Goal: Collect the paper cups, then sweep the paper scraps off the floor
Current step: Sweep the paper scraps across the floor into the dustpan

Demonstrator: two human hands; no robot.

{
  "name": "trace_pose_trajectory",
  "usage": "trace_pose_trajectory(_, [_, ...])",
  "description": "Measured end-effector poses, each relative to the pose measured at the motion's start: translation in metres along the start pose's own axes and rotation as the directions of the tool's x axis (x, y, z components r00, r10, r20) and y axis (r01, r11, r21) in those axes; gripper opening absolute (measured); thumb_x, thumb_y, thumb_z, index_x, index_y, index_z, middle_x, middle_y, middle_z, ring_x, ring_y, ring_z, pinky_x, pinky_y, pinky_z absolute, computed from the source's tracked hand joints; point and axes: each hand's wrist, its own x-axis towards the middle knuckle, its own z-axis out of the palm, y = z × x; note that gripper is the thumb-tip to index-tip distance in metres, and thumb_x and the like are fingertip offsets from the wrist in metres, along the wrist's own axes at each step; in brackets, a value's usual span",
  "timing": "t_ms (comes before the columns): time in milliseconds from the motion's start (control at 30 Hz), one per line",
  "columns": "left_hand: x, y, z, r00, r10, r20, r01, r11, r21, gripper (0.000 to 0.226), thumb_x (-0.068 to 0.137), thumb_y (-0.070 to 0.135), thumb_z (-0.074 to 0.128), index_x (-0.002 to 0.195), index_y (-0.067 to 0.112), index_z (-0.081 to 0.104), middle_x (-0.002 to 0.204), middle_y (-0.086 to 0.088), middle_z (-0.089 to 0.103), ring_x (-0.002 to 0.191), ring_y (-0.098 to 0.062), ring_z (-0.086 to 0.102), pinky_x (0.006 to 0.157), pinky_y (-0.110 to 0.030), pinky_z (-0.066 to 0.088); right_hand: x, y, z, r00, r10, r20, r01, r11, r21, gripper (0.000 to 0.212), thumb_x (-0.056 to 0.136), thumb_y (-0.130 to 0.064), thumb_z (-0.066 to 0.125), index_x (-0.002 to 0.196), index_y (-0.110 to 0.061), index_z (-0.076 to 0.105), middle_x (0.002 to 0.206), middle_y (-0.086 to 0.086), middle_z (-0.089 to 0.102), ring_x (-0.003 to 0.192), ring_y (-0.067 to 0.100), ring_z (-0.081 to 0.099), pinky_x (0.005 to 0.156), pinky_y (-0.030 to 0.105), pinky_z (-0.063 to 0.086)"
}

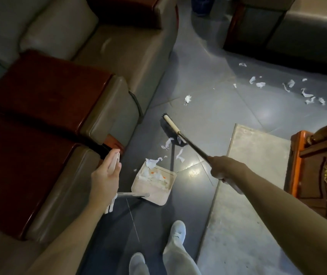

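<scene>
The left hand (pixel 105 175), at centre left on an outstretched forearm, curls its fingers round the top of the white upright handle (pixel 115 160) of the one dustpan (pixel 154 184). The right hand (pixel 221 168), at centre right with its arm reaching straight forward, grips the dark shaft of the single broom (pixel 173 130), whose head rests on the floor (pixel 208 92) just above the pan.

White litter with orange marks lies in the pan, and a few paper scraps (pixel 168 143) sit between the pan's mouth and the broom head. One scrap lies alone at centre, and roughly a dozen trail across the upper right.

Two sofas (pixel 103 52) fill the left. A pale rug (pixel 248 175) and a carved wooden cabinet (pixel 317 165) close in the right, leaving a bare strip of tile between. Two white shoes (pixel 176 231) stand at the bottom.
</scene>
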Motion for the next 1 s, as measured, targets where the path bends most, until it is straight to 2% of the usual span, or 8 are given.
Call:
trace_pose_trajectory(100, [0.007, 0.007, 0.004, 1.000, -0.003, -0.005, 0.003, 1.000, 0.009, 0.037, 0.097, 0.019, 0.053, 0.134, 0.026, 0.055, 0.123, 0.009, 0.060, 0.103, -0.027, 0.064, 0.086, -0.049, 0.055, -0.012, -0.001, 0.014, 0.991, -0.049, 0.122, 0.049, 0.999, 0.004, 0.061, 0.089, -0.003, 0.048, 0.147, -0.018, 0.034, 0.073, 0.007, 0.055, 0.046, 0.013, 0.052, 0.032, 0.017, 0.034])
trace_pose_trajectory(167, [0.011, 0.011, 0.006, 1.000, 0.022, -0.009, -0.022, 1.000, 0.007, 0.037, 0.097, 0.016, 0.053, 0.132, 0.025, 0.056, 0.121, 0.010, 0.061, 0.104, -0.025, 0.063, 0.089, -0.046, 0.053, -0.031, -0.001, 0.022, 0.976, -0.094, 0.198, 0.104, 0.994, -0.040, 0.063, 0.089, -0.003, 0.047, 0.147, -0.021, 0.031, 0.066, 0.006, 0.053, 0.038, 0.010, 0.049, 0.031, 0.014, 0.032])
trace_pose_trajectory(300, [0.010, 0.010, 0.008, 0.999, 0.044, -0.003, -0.044, 0.999, -0.004, 0.036, 0.098, 0.015, 0.052, 0.132, 0.024, 0.056, 0.124, 0.005, 0.063, 0.108, -0.020, 0.061, 0.093, -0.044, 0.051, -0.077, 0.006, 0.033, 0.931, -0.138, 0.338, 0.155, 0.988, -0.025, 0.065, 0.091, -0.003, 0.049, 0.147, -0.025, 0.028, 0.070, 0.004, 0.050, 0.045, 0.010, 0.046, 0.032, 0.015, 0.036])
trace_pose_trajectory(433, [-0.005, 0.000, 0.001, 0.994, 0.105, -0.001, -0.105, 0.994, -0.013, 0.036, 0.098, 0.014, 0.052, 0.133, 0.021, 0.055, 0.128, 0.002, 0.061, 0.114, -0.013, 0.057, 0.095, -0.023, 0.042, -0.117, 0.016, 0.050, 0.936, -0.104, 0.337, 0.156, 0.979, -0.130, 0.072, 0.091, -0.002, 0.051, 0.149, -0.032, 0.021, 0.091, 0.012, 0.061, 0.047, 0.010, 0.049, 0.040, 0.020, 0.042])
trace_pose_trajectory(633, [-0.049, -0.023, -0.029, 0.994, 0.109, 0.013, -0.109, 0.993, -0.048, 0.039, 0.099, 0.014, 0.049, 0.137, 0.016, 0.052, 0.136, 0.000, 0.056, 0.117, -0.003, 0.048, 0.096, -0.010, 0.033, -0.165, 0.017, 0.073, 0.955, -0.066, 0.288, 0.080, 0.996, -0.038, 0.068, 0.092, -0.007, 0.055, 0.146, -0.036, 0.025, 0.083, 0.007, 0.058, 0.048, 0.008, 0.049, 0.039, 0.018, 0.042])
trace_pose_trajectory(733, [-0.075, -0.038, -0.053, 0.993, 0.119, 0.017, -0.117, 0.990, -0.079, 0.038, 0.100, 0.017, 0.048, 0.137, 0.018, 0.051, 0.130, -0.008, 0.059, 0.117, -0.024, 0.056, 0.100, -0.036, 0.046, -0.189, 0.012, 0.091, 0.965, -0.041, 0.257, 0.053, 0.998, -0.040, 0.069, 0.091, -0.006, 0.053, 0.146, -0.035, 0.024, 0.091, 0.014, 0.062, 0.054, 0.013, 0.051, 0.046, 0.023, 0.044])
trace_pose_trajectory(800, [-0.091, -0.048, -0.067, 0.993, 0.113, 0.023, -0.111, 0.990, -0.086, 0.037, 0.100, 0.019, 0.047, 0.136, 0.021, 0.052, 0.119, -0.016, 0.062, 0.107, -0.036, 0.059, 0.091, -0.050, 0.050, -0.201, 0.007, 0.100, 0.967, -0.032, 0.251, 0.039, 0.999, -0.023, 0.066, 0.091, -0.004, 0.051, 0.145, -0.032, 0.026, 0.084, 0.014, 0.061, 0.054, 0.014, 0.050, 0.045, 0.024, 0.043])
trace_pose_trajectory(1000, [-0.131, -0.075, -0.102, 0.991, 0.129, 0.024, -0.128, 0.991, -0.050, 0.036, 0.101, 0.027, 0.044, 0.137, 0.023, 0.051, 0.114, -0.023, 0.062, 0.103, -0.041, 0.060, 0.086, -0.050, 0.050, -0.229, -0.007, 0.120, 0.973, -0.031, 0.231, 0.026, 0.999, 0.025, 0.061, 0.090, -0.001, 0.049, 0.140, -0.030, 0.032, 0.075, 0.012, 0.055, 0.051, 0.013, 0.047, 0.045, 0.024, 0.042])
